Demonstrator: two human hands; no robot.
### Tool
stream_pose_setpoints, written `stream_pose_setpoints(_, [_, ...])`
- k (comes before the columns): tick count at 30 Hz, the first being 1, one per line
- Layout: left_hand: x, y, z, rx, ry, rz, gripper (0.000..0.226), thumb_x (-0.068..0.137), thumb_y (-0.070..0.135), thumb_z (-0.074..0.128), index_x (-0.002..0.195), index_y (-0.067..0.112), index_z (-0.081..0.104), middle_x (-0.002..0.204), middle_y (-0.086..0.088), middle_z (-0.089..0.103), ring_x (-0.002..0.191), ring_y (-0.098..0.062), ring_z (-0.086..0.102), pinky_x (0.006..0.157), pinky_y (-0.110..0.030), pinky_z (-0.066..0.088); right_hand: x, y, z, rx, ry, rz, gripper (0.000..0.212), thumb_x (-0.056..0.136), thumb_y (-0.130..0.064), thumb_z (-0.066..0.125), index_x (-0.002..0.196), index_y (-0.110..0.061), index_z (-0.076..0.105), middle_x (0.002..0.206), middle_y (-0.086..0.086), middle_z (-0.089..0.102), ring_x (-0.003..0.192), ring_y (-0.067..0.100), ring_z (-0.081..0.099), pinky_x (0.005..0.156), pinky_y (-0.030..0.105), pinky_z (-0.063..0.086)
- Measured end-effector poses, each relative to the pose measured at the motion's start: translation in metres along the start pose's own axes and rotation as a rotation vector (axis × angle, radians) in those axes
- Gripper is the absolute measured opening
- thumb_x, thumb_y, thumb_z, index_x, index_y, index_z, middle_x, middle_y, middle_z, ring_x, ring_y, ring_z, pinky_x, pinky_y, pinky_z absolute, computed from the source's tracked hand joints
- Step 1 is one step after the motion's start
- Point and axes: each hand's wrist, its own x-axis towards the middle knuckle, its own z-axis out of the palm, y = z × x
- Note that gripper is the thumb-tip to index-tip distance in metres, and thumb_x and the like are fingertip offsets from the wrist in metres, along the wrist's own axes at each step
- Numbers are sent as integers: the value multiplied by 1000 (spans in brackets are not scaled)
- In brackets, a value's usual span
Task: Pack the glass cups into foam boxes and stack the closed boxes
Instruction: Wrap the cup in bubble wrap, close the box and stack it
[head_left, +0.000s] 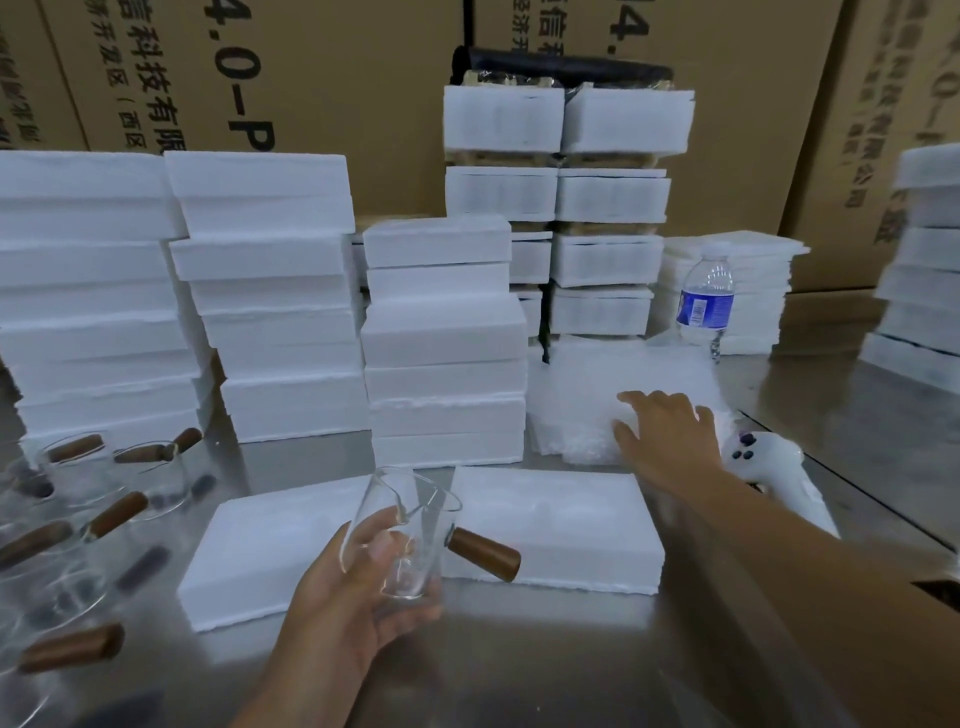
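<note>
My left hand (343, 597) grips a clear glass cup (405, 535) with a brown wooden handle that points right, held above the steel table. Just behind the cup lie two white foam box halves, one on the left (260, 551) and one on the right (566, 525). My right hand (665, 436) reaches out with fingers spread and rests on a pile of white bubble wrap sheets (587, 384). Several more glass cups with wooden handles (104, 493) stand at the left edge of the table.
Tall stacks of closed foam boxes (270, 296) fill the left and middle of the table, with more stacks (566, 208) behind. A water bottle (706, 301) stands by a pile of foam lids (753, 291). A white controller (769, 467) lies at right. Cardboard cartons form the backdrop.
</note>
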Motion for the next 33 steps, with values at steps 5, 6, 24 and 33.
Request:
stream_pose_setpoints(5, [2, -4, -2, -8, 12, 1, 28, 67, 20, 59, 92, 12, 69, 71, -6, 70, 55, -26, 67, 50, -42, 57, 2, -1, 3, -37, 13, -26, 33, 93, -42, 49, 121, -26, 56, 122, 2, 55, 122, 20, 42, 106, 39, 26])
stream_pose_setpoints(6, [2, -3, -2, -13, 17, -4, 25, 68, 19, 59, 89, 12, 70, 70, -5, 69, 55, -25, 67, 49, -41, 57, 1, -2, 3, -41, 28, -24, 29, 93, -40, 50, 116, -26, 58, 117, 2, 57, 119, 20, 44, 105, 38, 28])
stream_pose_setpoints(24, [-20, 11, -2, -80, -99, 2, 36, 73, 27, 57, 101, 9, 69, 85, -9, 65, 65, -27, 66, 56, -35, 57, -36, -30, -69, 520, 362, 54, 11, 86, -20, 59, 86, -10, 63, 88, 0, 60, 87, 19, 54, 81, 34, 42])
stream_pose_setpoints(33, [-34, 43, 9, -200, -174, 105, 67, 35, 54, 91, 89, 16, 74, 83, -7, 63, 70, -24, 67, 58, -34, 57, -132, -88, -45, 586, 397, -227, 10, 88, -12, 58, 81, -19, 56, 83, -11, 50, 79, 8, 43, 78, 25, 33])
